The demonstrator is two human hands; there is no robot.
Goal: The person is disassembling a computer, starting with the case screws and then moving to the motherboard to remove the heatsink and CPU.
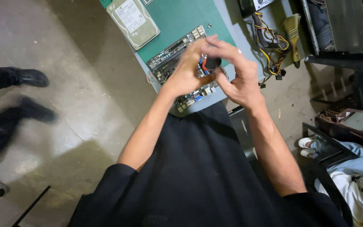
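Both hands, left hand and right hand, close their fingers around a small black-and-red part above the green rectangular circuit board.

Dim, uneven indoor light is falling from above, leaving the concrete floor mottled with broad soft shadows, while the green mat and the hard drive are showing clearly without harsh glare. Motion blur is smearing the black shoes at the left edge and slightly softening the left hand and right hand, and the black shirt is reading as a near featureless dark mass. Wide-angle distortion is bending the frame edges, and the right-side clutter is sinking into deep shadow.
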